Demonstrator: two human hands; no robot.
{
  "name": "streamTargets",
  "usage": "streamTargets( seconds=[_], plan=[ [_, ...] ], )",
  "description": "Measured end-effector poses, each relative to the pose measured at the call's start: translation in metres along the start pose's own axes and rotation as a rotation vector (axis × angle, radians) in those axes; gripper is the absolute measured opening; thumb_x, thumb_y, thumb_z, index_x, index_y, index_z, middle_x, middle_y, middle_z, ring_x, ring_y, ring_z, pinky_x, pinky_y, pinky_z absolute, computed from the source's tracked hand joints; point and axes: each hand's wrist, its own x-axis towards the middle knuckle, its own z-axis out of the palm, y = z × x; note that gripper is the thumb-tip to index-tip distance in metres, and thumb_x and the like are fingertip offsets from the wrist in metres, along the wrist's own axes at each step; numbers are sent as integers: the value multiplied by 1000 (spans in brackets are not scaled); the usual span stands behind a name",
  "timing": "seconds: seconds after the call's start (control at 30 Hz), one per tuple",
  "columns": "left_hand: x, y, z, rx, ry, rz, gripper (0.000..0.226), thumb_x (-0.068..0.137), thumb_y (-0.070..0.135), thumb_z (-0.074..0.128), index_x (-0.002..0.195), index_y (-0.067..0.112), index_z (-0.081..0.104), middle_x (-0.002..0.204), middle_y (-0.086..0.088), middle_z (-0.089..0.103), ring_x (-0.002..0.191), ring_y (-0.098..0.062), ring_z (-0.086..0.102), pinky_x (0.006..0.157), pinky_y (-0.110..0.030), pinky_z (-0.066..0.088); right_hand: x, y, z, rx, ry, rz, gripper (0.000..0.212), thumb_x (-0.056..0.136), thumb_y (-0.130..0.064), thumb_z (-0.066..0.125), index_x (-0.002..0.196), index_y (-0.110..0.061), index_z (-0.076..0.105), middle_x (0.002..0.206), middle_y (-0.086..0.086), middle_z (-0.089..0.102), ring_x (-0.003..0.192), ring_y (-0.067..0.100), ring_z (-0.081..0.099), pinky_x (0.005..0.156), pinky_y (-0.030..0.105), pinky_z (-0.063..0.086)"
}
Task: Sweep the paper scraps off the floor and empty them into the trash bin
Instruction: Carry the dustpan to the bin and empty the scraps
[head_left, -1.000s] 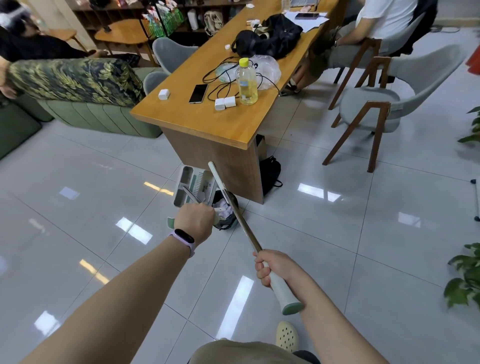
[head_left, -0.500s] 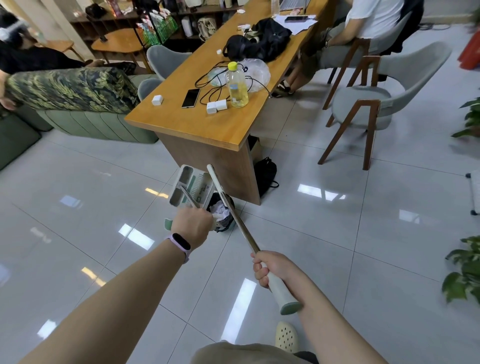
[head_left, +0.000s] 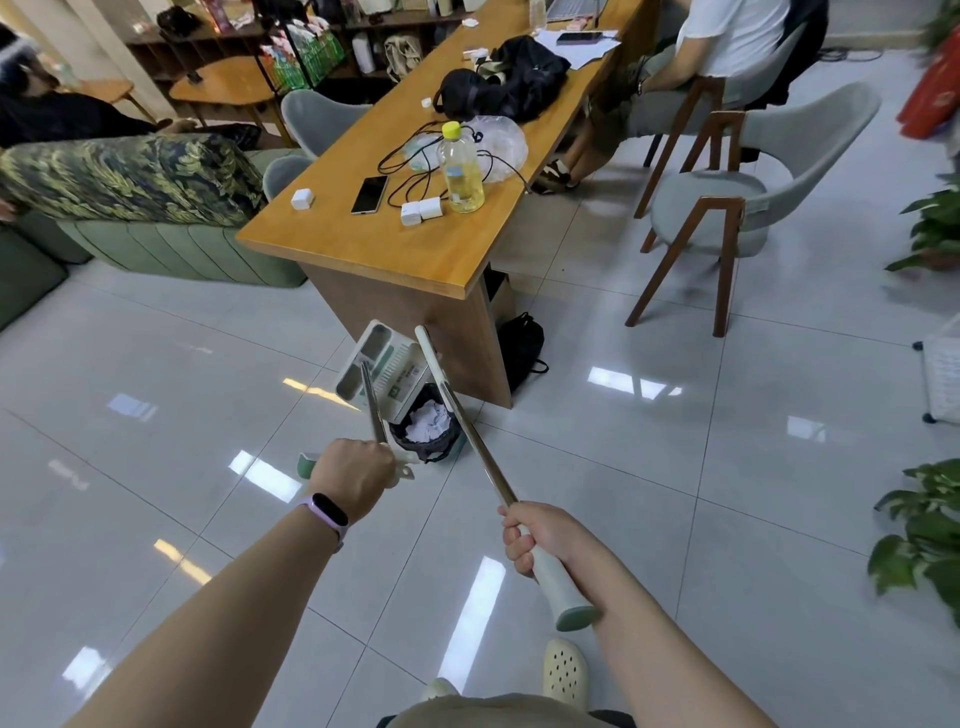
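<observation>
Little has shifted: my left hand (head_left: 353, 470) keeps gripping the dustpan (head_left: 387, 366) tipped over the trash bin (head_left: 427, 431), right hand (head_left: 540, 540) clamped on the broom (head_left: 467, 431); paper scraps (head_left: 427, 420) lie inside, so emptying looks nearly finished

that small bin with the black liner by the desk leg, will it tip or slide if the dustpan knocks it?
Likely yes. The trash bin looks small and holds only crumpled paper scraps, so probably light. The floor is glossy tile, so it may slide. The liner looks loose and floppy.
</observation>
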Motion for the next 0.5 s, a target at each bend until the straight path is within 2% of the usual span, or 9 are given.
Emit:
streamTargets(
  seconds=[0.1,0.23,0.5],
  plan=[
    [2,-3,4,-28,1,-49,18,100,22,47,87,19,58,82,1,59,72,-26,56,63,-28,38,-1,1,2,-22,-4,3,17,93,-2,45,105,-14,44,59,0,43,40,6,33,36,16,28],
    [-11,-14,13,-97,13,-198,19,97,17,43,80,18,51,70,2,52,63,-26,52,58,-29,39,2,3,11,-62,-2,-3,21,92,-1,46,109,-14,42,60,1,43,39,7,33,36,16,28],
    [-78,-64,59,-453,96,-628,36,98,38,43,69,18,51,61,2,53,54,-23,54,49,-25,36,19,11,92,-282,-59,65,16,93,0,43,104,-13,42,58,1,42,38,6,34,34,15,29]
  ],
)
